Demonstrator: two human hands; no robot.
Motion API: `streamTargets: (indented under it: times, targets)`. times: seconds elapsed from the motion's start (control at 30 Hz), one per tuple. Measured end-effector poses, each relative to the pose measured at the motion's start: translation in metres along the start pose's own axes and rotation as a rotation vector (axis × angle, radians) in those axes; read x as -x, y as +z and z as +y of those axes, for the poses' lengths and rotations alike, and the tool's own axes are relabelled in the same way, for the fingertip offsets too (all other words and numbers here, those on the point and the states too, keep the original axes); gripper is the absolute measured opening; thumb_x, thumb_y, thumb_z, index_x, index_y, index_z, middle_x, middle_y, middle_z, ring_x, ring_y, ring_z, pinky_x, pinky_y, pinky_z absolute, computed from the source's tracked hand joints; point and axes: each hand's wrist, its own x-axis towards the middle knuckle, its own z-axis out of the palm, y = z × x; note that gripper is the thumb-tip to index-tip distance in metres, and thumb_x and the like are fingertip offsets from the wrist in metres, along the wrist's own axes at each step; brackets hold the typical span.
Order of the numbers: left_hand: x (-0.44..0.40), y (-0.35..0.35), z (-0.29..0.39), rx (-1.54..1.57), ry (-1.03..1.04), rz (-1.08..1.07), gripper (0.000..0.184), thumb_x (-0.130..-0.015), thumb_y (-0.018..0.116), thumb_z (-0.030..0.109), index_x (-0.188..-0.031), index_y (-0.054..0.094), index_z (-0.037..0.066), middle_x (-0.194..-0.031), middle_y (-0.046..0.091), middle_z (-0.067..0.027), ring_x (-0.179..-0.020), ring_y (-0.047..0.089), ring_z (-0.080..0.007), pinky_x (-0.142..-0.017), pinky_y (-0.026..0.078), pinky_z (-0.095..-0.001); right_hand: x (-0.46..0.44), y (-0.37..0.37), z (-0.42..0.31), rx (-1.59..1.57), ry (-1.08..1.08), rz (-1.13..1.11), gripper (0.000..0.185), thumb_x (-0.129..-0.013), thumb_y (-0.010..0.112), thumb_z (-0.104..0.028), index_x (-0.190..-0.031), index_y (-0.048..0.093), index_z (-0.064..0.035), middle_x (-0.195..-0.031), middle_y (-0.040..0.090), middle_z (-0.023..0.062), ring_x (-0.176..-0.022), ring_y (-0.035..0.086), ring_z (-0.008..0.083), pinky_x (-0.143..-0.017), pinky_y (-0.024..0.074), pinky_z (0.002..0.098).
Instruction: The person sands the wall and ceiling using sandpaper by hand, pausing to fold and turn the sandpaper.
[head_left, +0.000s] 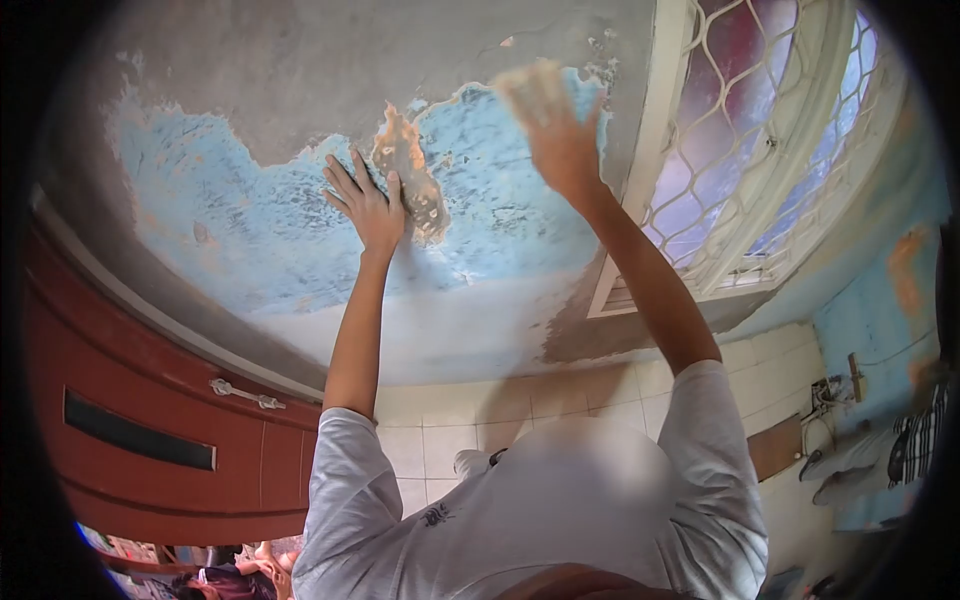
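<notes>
My left hand (370, 212) lies open against the wall, fingers spread over a patch of exposed light-blue paint (250, 215). Just right of its thumb is an orange-brown chipped spot (415, 175), where the surface has broken away. Higher up, near the top edge of the blue patch, my right hand (555, 130) is smeared by motion. Its fingers are too blurred to show whether something pale is under or in them. Grey plaster (270, 75) borders the blue area above, with a ragged edge.
A window with a white frame and wavy metal grille (700, 150) is right of my right arm. At left stands a red-brown door with a handle (247, 394). White tiles (450, 440) cover the floor. Another person (245, 580) is at the lower left; clothes (918, 435) hang far right.
</notes>
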Motion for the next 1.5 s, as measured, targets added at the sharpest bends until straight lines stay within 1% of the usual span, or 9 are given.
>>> streamTargets:
  times: [0.07,0.23,0.4,0.47,0.53,0.9,1.27,1.4,1.5]
  targets:
    - [0.0,0.001,0.0,-0.016,0.003,-0.012,0.075,-0.107,0.044,0.048,-0.164,0.021,0.006,-0.17,-0.001,-0.0278,-0.156,-0.005,-0.0483,-0.12,-0.007,-0.0677,0.012,-0.003,0.006,-0.099,-0.103,-0.013,0.069,-0.092,0.065,-0.012,-0.155,0.046,-0.0321,-0.166,0.035,0.0005,-0.152,0.033,0.0242,-0.113,0.0196,0.0796]
    - [0.005,0.002,0.001,-0.008,-0.034,-0.037,0.077,-0.107,0.043,0.049,-0.165,0.019,0.004,-0.17,-0.003,-0.0279,-0.156,-0.007,-0.0482,-0.12,-0.007,-0.0678,0.04,0.005,-0.002,-0.21,0.083,0.12,0.067,-0.09,0.065,-0.011,-0.154,0.046,-0.0147,-0.163,0.04,0.0012,-0.15,0.037,0.0225,-0.111,0.0189,0.0815]
    - [0.005,0.007,0.0,-0.009,-0.037,-0.017,0.077,-0.108,0.041,0.05,-0.164,0.018,0.004,-0.17,-0.003,-0.0279,-0.156,-0.007,-0.0482,-0.119,-0.006,-0.0685,-0.001,-0.013,0.001,-0.063,0.107,0.161,0.067,-0.091,0.064,-0.013,-0.155,0.043,-0.01,-0.164,0.038,0.002,-0.149,0.038,0.0242,-0.11,0.0166,0.0828]
    - [0.006,0.007,0.001,-0.094,-0.033,-0.026,0.076,-0.108,0.039,0.047,-0.161,0.02,-0.003,-0.168,-0.001,-0.032,-0.155,-0.003,-0.0519,-0.12,-0.001,-0.0685,-0.012,-0.015,-0.005,-0.048,0.154,0.171,0.069,-0.09,0.064,-0.013,-0.155,0.042,-0.0096,-0.164,0.038,0.0026,-0.149,0.038,0.0245,-0.11,0.0159,0.0828]
    - [0.008,0.008,-0.001,-0.058,-0.04,-0.018,0.076,-0.108,0.04,0.049,-0.163,0.02,0.001,-0.169,-0.002,-0.0299,-0.156,-0.004,-0.0503,-0.12,-0.003,-0.0686,0.0,-0.006,-0.015,-0.09,0.197,0.158,0.071,-0.089,0.065,-0.013,-0.155,0.042,-0.0082,-0.164,0.037,0.0033,-0.149,0.037,0.0248,-0.111,0.0157,0.082]
    - [0.008,0.01,-0.002,-0.034,-0.015,0.039,0.075,-0.107,0.043,0.049,-0.165,0.019,0.007,-0.17,-0.001,-0.0278,-0.156,-0.003,-0.0487,-0.12,-0.004,-0.069,0.017,-0.008,-0.009,-0.132,0.122,0.13,0.071,-0.089,0.064,-0.009,-0.156,0.04,-0.0082,-0.164,0.037,0.0045,-0.151,0.035,0.0266,-0.113,0.0179,0.0791]
    - [0.007,0.007,-0.003,-0.107,0.003,-0.029,0.076,-0.109,0.037,0.048,-0.163,0.015,-0.001,-0.167,-0.004,-0.0329,-0.154,-0.004,-0.0539,-0.119,-0.001,-0.0707,0.025,0.005,-0.007,-0.198,0.13,0.071,0.071,-0.092,0.063,-0.012,-0.158,0.039,-0.012,-0.166,0.034,0.0031,-0.153,0.033,0.0267,-0.113,0.0197,0.0781]
    - [0.006,0.005,-0.001,-0.097,-0.003,-0.041,0.077,-0.109,0.037,0.049,-0.162,0.016,-0.003,-0.167,-0.004,-0.0344,-0.154,-0.005,-0.0539,-0.119,-0.002,-0.0708,-0.009,-0.006,0.012,-0.105,0.213,0.207,0.07,-0.092,0.062,-0.01,-0.159,0.039,-0.0158,-0.167,0.034,0.0017,-0.153,0.032,0.0254,-0.114,0.0185,0.0777]
    - [0.008,0.007,-0.004,-0.039,-0.025,-0.028,0.077,-0.108,0.042,0.05,-0.165,0.017,0.005,-0.17,-0.005,-0.0277,-0.156,-0.007,-0.0496,-0.12,-0.005,-0.0688,0.0,-0.004,-0.001,-0.196,0.177,0.195,0.069,-0.093,0.061,-0.009,-0.158,0.041,-0.0199,-0.166,0.035,0.0,-0.152,0.034,0.0225,-0.114,0.0179,0.0783]
